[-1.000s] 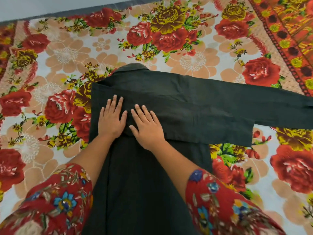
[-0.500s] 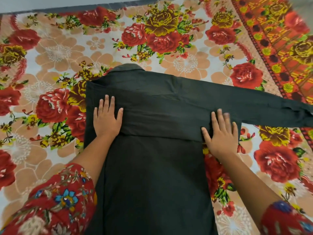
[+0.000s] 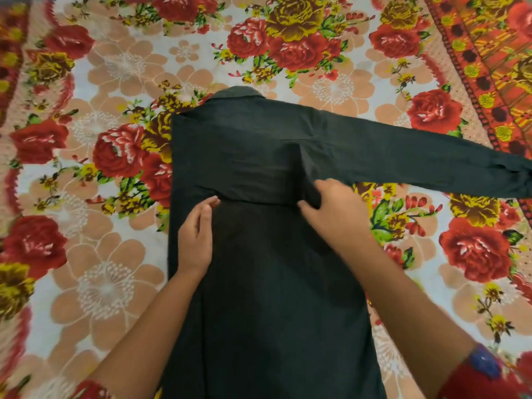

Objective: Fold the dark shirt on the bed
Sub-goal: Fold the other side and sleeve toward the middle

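The dark shirt point(image 3: 273, 283) lies flat on the bed point(image 3: 115, 67), spread over the flowered cover with its collar point(image 3: 239, 93) pointing away from the person; the edge on the person's left runs straight, and a folded sleeve point(image 3: 244, 174) lies as a band across the upper body of the garment; the outstretched sleeve point(image 3: 417, 159) reaches off toward the right edge of the view.

The left hand point(image 3: 195, 240) rests on the cloth with fingers straight and held together, its tips at the lower edge of the band, apparently pinning that fold; the right hand point(image 3: 336, 211) is somewhat blurred, but its fingers look curled into the fabric at the right side of the body, below the armpit, where a ridge of cloth rises from the grip.

The step in hand seems to be the second side fold, with one side done and the other just taken up; the next move likely calls for lifting that right edge and carrying it inward over the back to match the left, while the flat hand keeps the first fold from shifting; the long sleeve then needs laying back across the body; the cloth is limp, so a drag could wrinkle the band.
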